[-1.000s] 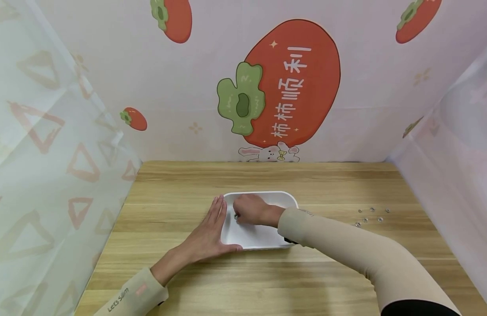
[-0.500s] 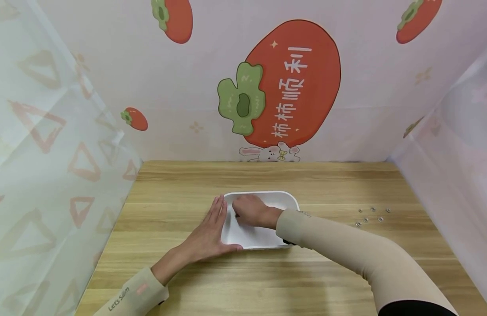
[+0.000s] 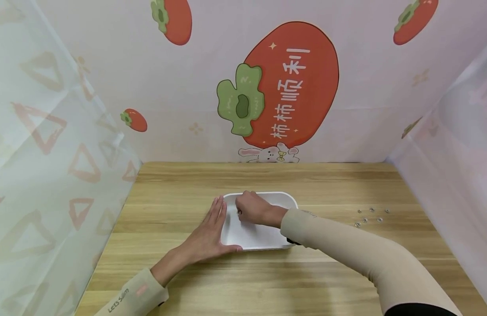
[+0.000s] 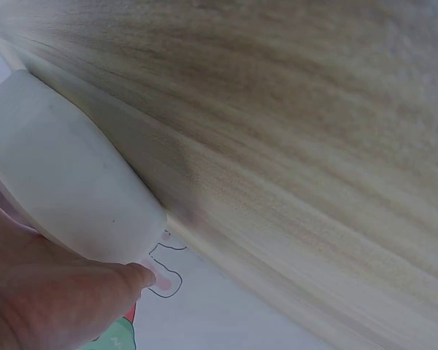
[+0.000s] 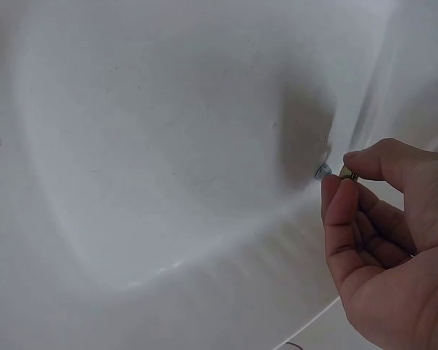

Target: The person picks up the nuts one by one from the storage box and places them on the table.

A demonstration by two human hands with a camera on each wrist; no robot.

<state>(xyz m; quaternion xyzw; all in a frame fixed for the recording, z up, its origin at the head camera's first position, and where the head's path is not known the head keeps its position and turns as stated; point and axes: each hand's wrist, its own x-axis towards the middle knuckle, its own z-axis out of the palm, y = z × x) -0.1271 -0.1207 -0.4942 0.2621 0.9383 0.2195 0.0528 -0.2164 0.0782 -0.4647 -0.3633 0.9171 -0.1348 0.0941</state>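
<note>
A white rounded tray [image 3: 251,239] stands on the wooden table. My left hand [image 3: 204,237] rests against its left end, fingers straight along the side and thumb stretched over the front edge; the left wrist view shows that thumb [image 4: 95,299] by the tray's outer wall [image 4: 73,175]. Inside the tray, my right hand [image 3: 253,208] pinches a small brass-coloured nut [image 5: 348,173] between thumb and forefinger, partly hidden by the fingertips. Close beside those fingertips in the right wrist view is a small silvery nut [image 5: 323,171]; whether it touches the tray I cannot tell.
Several small metal nuts [image 3: 365,220] lie scattered on the wooden table [image 3: 326,272], right of the tray. A printed cloth [image 3: 180,87] hangs behind the table, with more cloth on both sides. The right forearm [image 3: 338,237] crosses over the tray's right end.
My right hand has shifted slightly to the right within the tray, and a bit of metal shows again at its fingertips. The left hand and the tray stay put.
</note>
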